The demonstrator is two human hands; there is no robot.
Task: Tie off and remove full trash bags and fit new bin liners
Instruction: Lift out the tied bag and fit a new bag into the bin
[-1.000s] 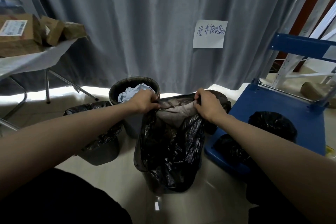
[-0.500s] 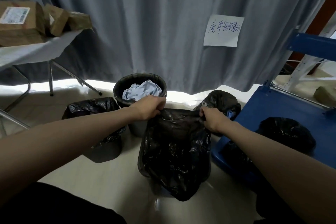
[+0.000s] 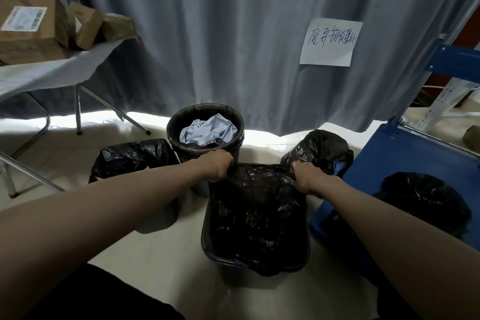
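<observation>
both hands are clamped on the top edge of a crinkled black plastic bin liner (image 3: 257, 205): the left hand (image 3: 219, 165) has its fingers curled round the liner's far left corner, the right hand (image 3: 305, 176) grips the far right corner, and the plastic is pulled taut between them. the liner sits in a dark rectangular plastic bin (image 3: 255, 264) on the pale tiled floor (image 3: 155, 254), draped over the bin's near rim.

just behind the left hand stands a round dark bin (image 3: 205, 127) lined in black, with crumpled pale blue paper (image 3: 209, 131) inside. to the left of it sits a grey bin with a bunched black liner (image 3: 132, 157), partly hidden by the left forearm. behind the right hand lies a knotted black trash bag (image 3: 322, 149), and another black bag (image 3: 426, 202) rests on a blue metal platform (image 3: 415, 153) at the right.

a grey curtain (image 3: 233, 34) hangs along the back, with a white handwritten paper sign (image 3: 331, 41) fixed to it. at the far left, a white-covered folding counter (image 3: 52, 75) carries brown cardboard boxes (image 3: 31, 31).
</observation>
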